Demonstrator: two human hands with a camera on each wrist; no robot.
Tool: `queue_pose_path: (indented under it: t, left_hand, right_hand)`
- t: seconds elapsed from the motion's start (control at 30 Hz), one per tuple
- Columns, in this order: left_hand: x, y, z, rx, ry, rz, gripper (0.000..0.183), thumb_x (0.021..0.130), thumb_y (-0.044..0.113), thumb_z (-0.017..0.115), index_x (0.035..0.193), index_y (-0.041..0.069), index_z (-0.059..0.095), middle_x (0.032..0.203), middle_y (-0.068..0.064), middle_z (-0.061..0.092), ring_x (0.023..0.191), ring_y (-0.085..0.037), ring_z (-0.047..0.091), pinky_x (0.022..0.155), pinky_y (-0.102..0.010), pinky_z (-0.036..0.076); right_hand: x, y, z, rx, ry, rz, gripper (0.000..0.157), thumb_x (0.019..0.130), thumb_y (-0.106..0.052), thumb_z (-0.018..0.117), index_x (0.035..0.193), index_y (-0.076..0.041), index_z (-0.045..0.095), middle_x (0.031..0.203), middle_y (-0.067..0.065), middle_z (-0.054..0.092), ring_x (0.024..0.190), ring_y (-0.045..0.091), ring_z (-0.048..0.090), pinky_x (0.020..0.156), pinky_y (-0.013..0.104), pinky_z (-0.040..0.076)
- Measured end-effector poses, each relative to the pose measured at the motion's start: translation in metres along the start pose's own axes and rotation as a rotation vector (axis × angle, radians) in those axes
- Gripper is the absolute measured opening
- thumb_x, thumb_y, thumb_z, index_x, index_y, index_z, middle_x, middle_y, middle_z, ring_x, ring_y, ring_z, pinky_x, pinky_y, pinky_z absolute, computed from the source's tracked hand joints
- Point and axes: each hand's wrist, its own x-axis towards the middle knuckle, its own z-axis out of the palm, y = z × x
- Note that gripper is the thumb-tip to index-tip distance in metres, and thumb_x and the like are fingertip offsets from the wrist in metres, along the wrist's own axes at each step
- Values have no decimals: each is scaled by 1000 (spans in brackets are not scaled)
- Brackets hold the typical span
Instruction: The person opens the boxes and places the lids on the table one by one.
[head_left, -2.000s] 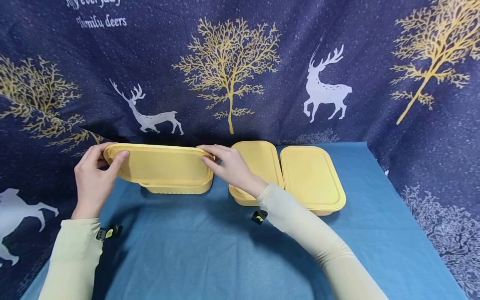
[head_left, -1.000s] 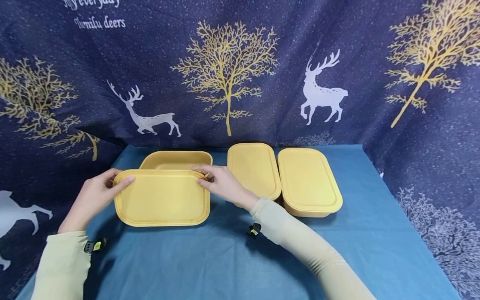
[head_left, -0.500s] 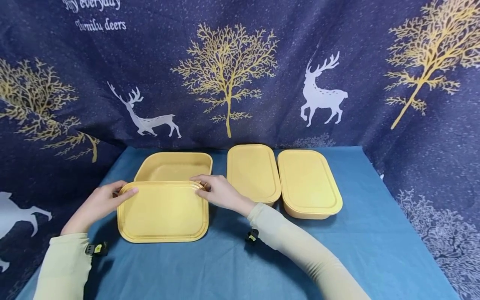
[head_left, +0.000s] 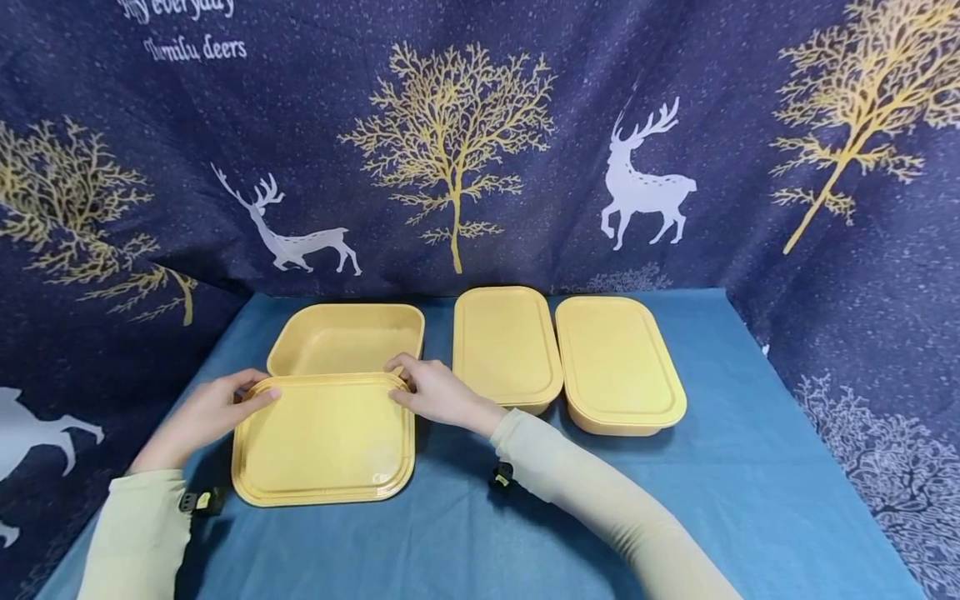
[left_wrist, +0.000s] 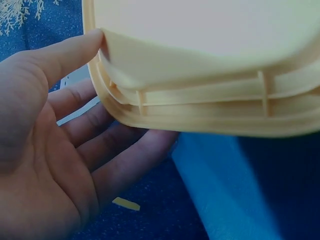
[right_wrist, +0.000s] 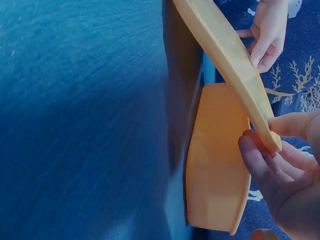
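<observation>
A yellow lid (head_left: 322,442), rectangular with rounded corners, is held between both hands in front of an uncovered yellow food container (head_left: 352,343). My left hand (head_left: 202,421) pinches its far left corner, thumb on the upper face. At the opposite far corner, my right hand (head_left: 438,396) pinches the lid between thumb and fingers. The left wrist view shows the ribbed rim of the lid (left_wrist: 200,107), with fingers beneath it. In the right wrist view the lid (right_wrist: 230,60) is raised and tilted beside the container (right_wrist: 220,155). The container's near edge is hidden behind the lid.
Two more yellow containers with lids on, one (head_left: 507,346) in the middle and one (head_left: 618,362) to its right, stand side by side. A blue cloth (head_left: 525,533) covers the table. Behind hangs a dark blue backdrop (head_left: 540,50) with printed deer and trees.
Both hands have brought the lid from over the container down and towards me, turning its broad face up. The container's inside has come into view.
</observation>
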Motion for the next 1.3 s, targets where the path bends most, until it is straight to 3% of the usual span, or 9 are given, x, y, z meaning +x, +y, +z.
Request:
queue_pose_path:
  t: [0.2, 0.4, 1.0, 1.13, 1.3]
  left_hand:
    - [1, -4, 3, -1, -47, -12, 52, 99, 43, 64, 128, 0, 63, 109, -16, 67, 83, -22, 59, 68, -36, 47]
    - [1, -7, 2, 1, -70, -17, 54, 99, 40, 66, 131, -2, 60, 122, -29, 62, 91, -31, 64, 71, -43, 52]
    - [0, -27, 5, -15, -132, -30, 51, 98, 33, 68, 128, -7, 60, 120, -31, 61, 90, -29, 64, 69, -39, 52]
    - [1, -33, 7, -15, -138, -6, 48, 97, 29, 69, 126, -8, 61, 117, -29, 63, 91, -31, 64, 71, -39, 51]
    - [2, -38, 9, -32, -134, 19, 42, 97, 25, 70, 123, -7, 64, 114, -26, 66, 92, -30, 64, 72, -38, 51]
  right_hand:
    - [2, 4, 3, -17, -24, 9, 36, 99, -19, 66, 132, -9, 57, 74, -7, 62, 52, 4, 50, 51, 17, 39]
    - [8, 4, 7, -48, -31, 25, 35, 100, -19, 66, 132, -8, 59, 77, -3, 65, 50, 5, 47, 52, 17, 39]
    - [8, 0, 30, -59, -89, -3, 33, 99, -17, 67, 130, -7, 60, 78, -6, 64, 55, 3, 51, 55, 15, 42]
    - [10, 0, 36, -51, -102, 34, 35, 100, -19, 66, 133, -8, 61, 87, -3, 70, 55, 2, 57, 57, 15, 46]
    - [12, -1, 42, -97, -88, 35, 33, 100, -18, 66, 131, -9, 64, 99, -1, 71, 69, 2, 57, 67, 14, 46]
